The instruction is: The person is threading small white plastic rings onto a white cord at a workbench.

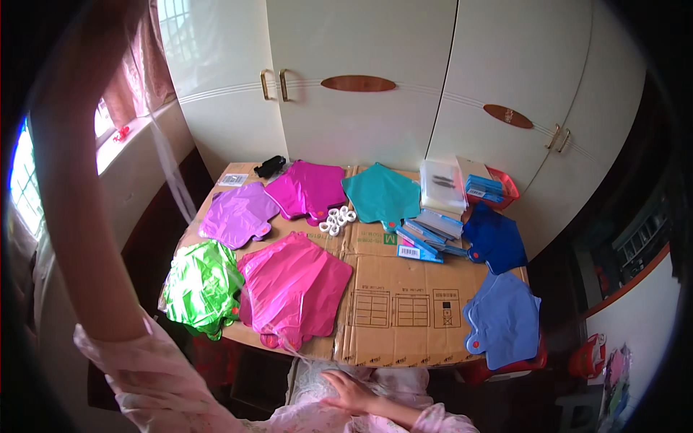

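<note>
My left forearm [90,202] rises along the left side up to the top edge, and the hand itself is out of view. My right hand [348,392] lies on my lap below the table edge, fingers stretched out and holding nothing. Nearest to it on the table is a pile of flat pink foil balloons [299,285], with thin clear strands hanging at its near edge. Left of that lie shiny green foil balloons [202,281]. Behind are piles of lilac [238,213], magenta [309,187] and teal foil balloons [382,193].
Cardboard [404,339] covers the table. Small white rolls [337,221] sit mid-table, near blue-and-white packets [426,238], a translucent stack [442,184] and a red basket [509,189]. Dark blue [497,238] and light blue foil balloons [504,317] lie right. White cabinets [361,123] stand behind.
</note>
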